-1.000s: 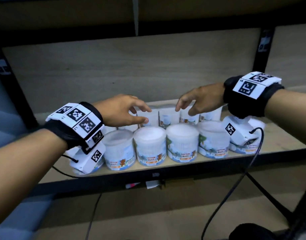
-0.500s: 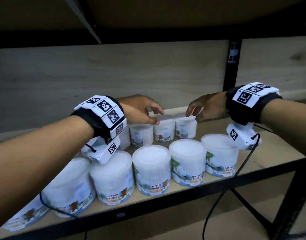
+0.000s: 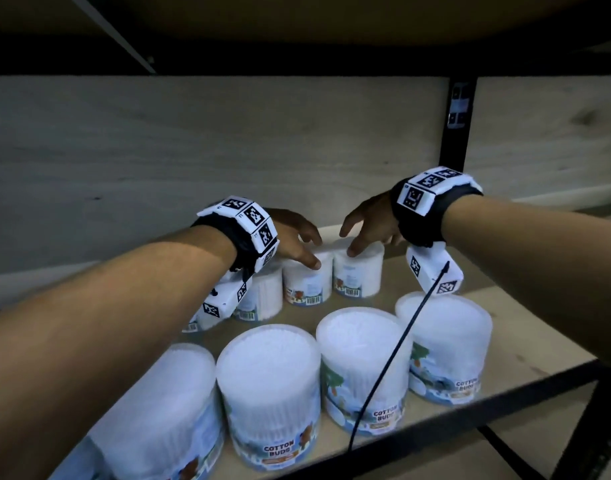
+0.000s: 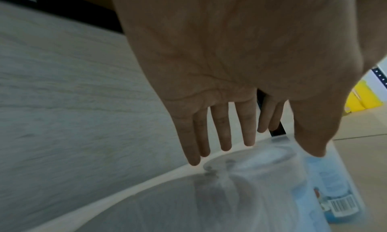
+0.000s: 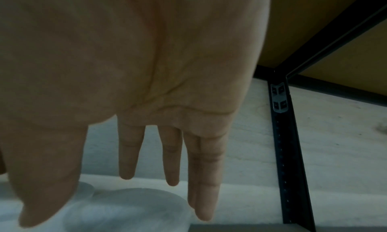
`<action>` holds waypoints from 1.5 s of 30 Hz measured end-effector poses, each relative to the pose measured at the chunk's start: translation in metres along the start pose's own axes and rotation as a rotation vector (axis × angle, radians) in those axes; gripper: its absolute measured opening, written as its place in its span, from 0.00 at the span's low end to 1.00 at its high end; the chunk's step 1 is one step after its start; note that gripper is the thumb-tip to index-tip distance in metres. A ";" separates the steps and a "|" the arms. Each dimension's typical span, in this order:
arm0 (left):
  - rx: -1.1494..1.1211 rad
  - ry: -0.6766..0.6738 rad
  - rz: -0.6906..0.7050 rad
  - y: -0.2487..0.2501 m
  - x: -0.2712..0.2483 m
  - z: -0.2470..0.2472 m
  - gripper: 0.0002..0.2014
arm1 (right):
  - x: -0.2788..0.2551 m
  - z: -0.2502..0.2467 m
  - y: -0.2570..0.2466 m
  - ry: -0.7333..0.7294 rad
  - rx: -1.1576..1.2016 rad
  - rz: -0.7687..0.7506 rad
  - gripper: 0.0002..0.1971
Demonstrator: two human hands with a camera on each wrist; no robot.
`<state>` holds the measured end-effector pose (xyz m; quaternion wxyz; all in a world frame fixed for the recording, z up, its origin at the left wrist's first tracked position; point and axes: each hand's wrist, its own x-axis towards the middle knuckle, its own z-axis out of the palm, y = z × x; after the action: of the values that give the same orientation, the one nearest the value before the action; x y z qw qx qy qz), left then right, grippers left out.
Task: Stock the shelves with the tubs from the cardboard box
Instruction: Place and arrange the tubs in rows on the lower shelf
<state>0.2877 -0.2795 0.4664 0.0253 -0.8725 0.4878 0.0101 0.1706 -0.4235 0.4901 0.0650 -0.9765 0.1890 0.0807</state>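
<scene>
White cotton-bud tubs stand in two rows on the wooden shelf (image 3: 525, 306). The front row (image 3: 269, 393) is nearest me and the back row is by the rear panel. My left hand (image 3: 311, 251) hovers with spread fingers over a back-row tub (image 3: 307, 285), its thumb at the lid. My right hand (image 3: 352, 241) reaches over the rightmost back tub (image 3: 358, 275), thumb near its rim. In the left wrist view, straight fingers (image 4: 222, 128) hang above a lid (image 4: 251, 166). In the right wrist view, the fingers (image 5: 127, 153) are above a lid (image 5: 130, 207). Neither hand holds anything. The cardboard box is out of view.
The shelf above (image 3: 331, 26) hangs low over the hands. A black upright post (image 3: 453, 150) stands at the back right, and a wooden panel (image 3: 158, 161) closes the back. A black cable (image 3: 390, 362) from my right wrist drapes across the front tubs.
My view has moved closer and higher over the shelf. Both hands have reached deeper and lower, onto the two rightmost back-row tubs.
</scene>
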 end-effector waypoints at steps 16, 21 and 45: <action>-0.210 0.016 -0.049 -0.002 0.024 0.008 0.20 | 0.032 0.002 -0.010 -0.062 -0.002 0.052 0.26; -0.197 0.007 -0.083 0.001 0.025 0.010 0.21 | 0.033 0.004 -0.006 -0.061 0.015 0.042 0.25; -0.043 0.001 -0.264 0.026 0.048 0.007 0.29 | 0.041 0.007 0.024 -0.146 0.066 -0.100 0.27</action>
<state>0.2903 -0.3333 0.4561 0.0075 -0.9296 0.3682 0.0167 0.1985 -0.4588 0.4730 0.1149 -0.9735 0.1374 0.1422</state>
